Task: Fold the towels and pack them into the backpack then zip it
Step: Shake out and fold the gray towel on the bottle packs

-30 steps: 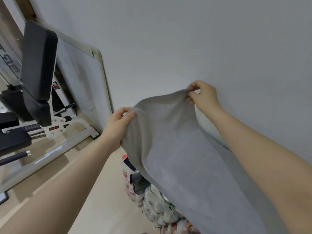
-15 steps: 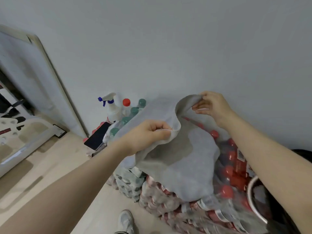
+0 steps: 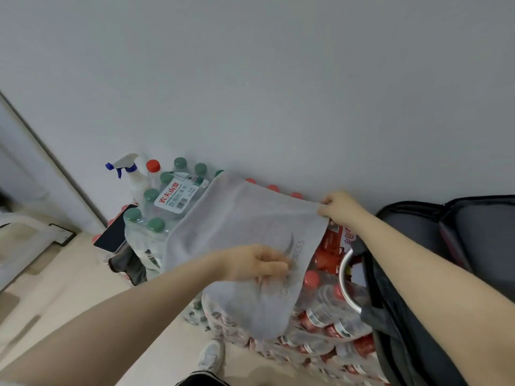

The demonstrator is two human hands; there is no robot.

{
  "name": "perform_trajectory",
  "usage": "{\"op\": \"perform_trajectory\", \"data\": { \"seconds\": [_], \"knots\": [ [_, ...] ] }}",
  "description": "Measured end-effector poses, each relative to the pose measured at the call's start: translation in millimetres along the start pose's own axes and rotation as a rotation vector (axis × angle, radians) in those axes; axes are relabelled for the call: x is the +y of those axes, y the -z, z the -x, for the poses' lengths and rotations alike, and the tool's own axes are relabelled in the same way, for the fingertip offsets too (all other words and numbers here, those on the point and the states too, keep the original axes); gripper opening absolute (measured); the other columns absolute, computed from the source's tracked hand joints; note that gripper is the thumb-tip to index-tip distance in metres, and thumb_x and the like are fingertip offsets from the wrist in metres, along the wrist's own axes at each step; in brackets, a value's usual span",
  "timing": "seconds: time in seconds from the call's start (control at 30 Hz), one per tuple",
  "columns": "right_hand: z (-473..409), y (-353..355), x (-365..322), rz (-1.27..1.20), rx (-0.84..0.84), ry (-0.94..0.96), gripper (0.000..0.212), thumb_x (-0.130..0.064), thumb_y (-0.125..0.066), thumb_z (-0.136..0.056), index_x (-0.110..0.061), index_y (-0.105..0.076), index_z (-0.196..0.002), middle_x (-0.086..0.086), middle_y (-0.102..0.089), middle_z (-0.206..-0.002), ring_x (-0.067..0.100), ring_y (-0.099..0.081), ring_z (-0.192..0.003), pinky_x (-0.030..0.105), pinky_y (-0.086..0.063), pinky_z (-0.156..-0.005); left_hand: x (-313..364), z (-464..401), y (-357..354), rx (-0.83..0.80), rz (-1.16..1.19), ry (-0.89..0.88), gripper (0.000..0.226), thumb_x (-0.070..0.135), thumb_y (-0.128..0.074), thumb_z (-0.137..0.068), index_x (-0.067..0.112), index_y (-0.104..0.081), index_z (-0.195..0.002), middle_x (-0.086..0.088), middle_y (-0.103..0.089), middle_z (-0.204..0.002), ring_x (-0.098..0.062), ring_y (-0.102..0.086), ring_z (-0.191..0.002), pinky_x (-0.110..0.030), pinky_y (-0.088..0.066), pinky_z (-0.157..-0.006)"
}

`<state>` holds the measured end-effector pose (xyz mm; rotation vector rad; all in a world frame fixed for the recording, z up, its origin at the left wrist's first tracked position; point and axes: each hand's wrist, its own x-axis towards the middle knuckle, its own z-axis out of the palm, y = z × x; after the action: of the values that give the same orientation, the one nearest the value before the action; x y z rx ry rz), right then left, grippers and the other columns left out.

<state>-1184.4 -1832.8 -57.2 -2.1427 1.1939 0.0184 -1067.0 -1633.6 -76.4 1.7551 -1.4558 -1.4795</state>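
Note:
A grey towel (image 3: 237, 227) with a faint printed logo lies spread over stacked packs of bottled water, its near end hanging down the front. My right hand (image 3: 338, 206) pinches the towel's far right corner. My left hand (image 3: 259, 263) is closed on the towel's middle near the logo. A dark backpack (image 3: 457, 238) stands open at the right, against the wall, with a silver curved bar at its front edge.
Shrink-wrapped packs of red-capped bottles (image 3: 323, 310) and green-capped bottles (image 3: 156, 215) sit against the grey wall. A spray bottle (image 3: 131, 174) and a phone (image 3: 115, 236) are at the left. Beige floor and my white shoe (image 3: 211, 356) are below.
The towel came down from mid-air and now lies flat over the bottle packs. My left hand moved from its edge to its middle. The view swung right, showing the backpack.

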Motion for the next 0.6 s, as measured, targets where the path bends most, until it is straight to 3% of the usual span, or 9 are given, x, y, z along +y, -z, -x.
{"op": "perform_trajectory", "data": {
  "seconds": [0.07,0.17,0.27,0.37,0.43,0.5,0.6],
  "knots": [
    [-2,-7,-2,0.067,0.028,0.012,0.019,-0.007,-0.053,-0.084,-0.008,-0.065,-0.069,0.004,-0.058,-0.068,0.023,-0.056,-0.075,0.026,-0.037,-0.058,-4,-8,23,0.212,-0.076,0.009,0.026,0.027,-0.044,-0.096,0.018,-0.060,-0.115,0.005,-0.059,-0.079,-0.007,-0.051,-0.065,-0.017,-0.045,-0.067],
    [-9,-19,-10,0.127,0.087,0.043,0.020,-0.007,-0.052,-0.084,0.002,-0.070,-0.086,0.016,-0.070,-0.089,0.029,-0.063,-0.087,0.031,-0.045,-0.069,-10,-18,64,0.481,-0.061,-0.026,0.022,0.016,-0.045,-0.095,0.015,-0.062,-0.108,-0.003,-0.059,-0.084,-0.013,-0.052,-0.071,-0.021,-0.043,-0.069],
    [-17,-27,-17,0.184,0.063,0.044,0.019,-0.008,-0.053,-0.084,0.000,-0.070,-0.089,0.016,-0.070,-0.096,0.029,-0.064,-0.091,0.031,-0.046,-0.072,-19,-30,103,0.588,-0.211,-0.027,0.027,0.014,-0.043,-0.095,0.014,-0.058,-0.117,-0.001,-0.061,-0.103,-0.013,-0.054,-0.089,-0.016,-0.035,-0.077],
    [-24,-30,-24,0.167,0.029,0.037,0.018,-0.012,-0.054,-0.085,-0.005,-0.070,-0.089,0.011,-0.070,-0.096,0.026,-0.063,-0.092,0.029,-0.044,-0.073,-34,-46,136,0.577,-0.486,-0.070,0.035,0.008,-0.038,-0.095,0.011,-0.051,-0.127,-0.007,-0.055,-0.128,-0.024,-0.049,-0.115,-0.020,-0.031,-0.091],
    [-27,-33,-26,0.145,0.006,0.026,0.015,-0.014,-0.055,-0.085,-0.007,-0.067,-0.080,0.008,-0.069,-0.086,0.023,-0.061,-0.084,0.027,-0.040,-0.065,-46,-57,153,0.533,-0.649,-0.058,0.036,0.013,-0.037,-0.096,0.015,-0.047,-0.131,-0.006,-0.048,-0.137,-0.027,-0.041,-0.125,-0.030,-0.030,-0.101],
    [-29,-34,-26,0.123,-0.057,-0.006,0.015,-0.018,-0.056,-0.086,-0.016,-0.057,-0.071,-0.001,-0.059,-0.075,0.018,-0.054,-0.078,0.024,-0.035,-0.059,-54,-65,164,0.480,-0.770,-0.007,0.036,0.019,-0.037,-0.096,0.019,-0.045,-0.132,-0.004,-0.044,-0.139,-0.027,-0.036,-0.128,-0.036,-0.031,-0.103],
    [-30,-34,-27,0.129,-0.156,-0.036,0.014,-0.026,-0.059,-0.086,-0.015,-0.055,-0.078,0.000,-0.055,-0.078,0.016,-0.050,-0.077,0.029,-0.035,-0.064,-59,-72,173,0.423,-0.847,0.004,0.031,0.026,-0.043,-0.095,0.017,-0.049,-0.125,-0.006,-0.050,-0.130,-0.027,-0.040,-0.122,-0.035,-0.032,-0.097]
  ]
}}
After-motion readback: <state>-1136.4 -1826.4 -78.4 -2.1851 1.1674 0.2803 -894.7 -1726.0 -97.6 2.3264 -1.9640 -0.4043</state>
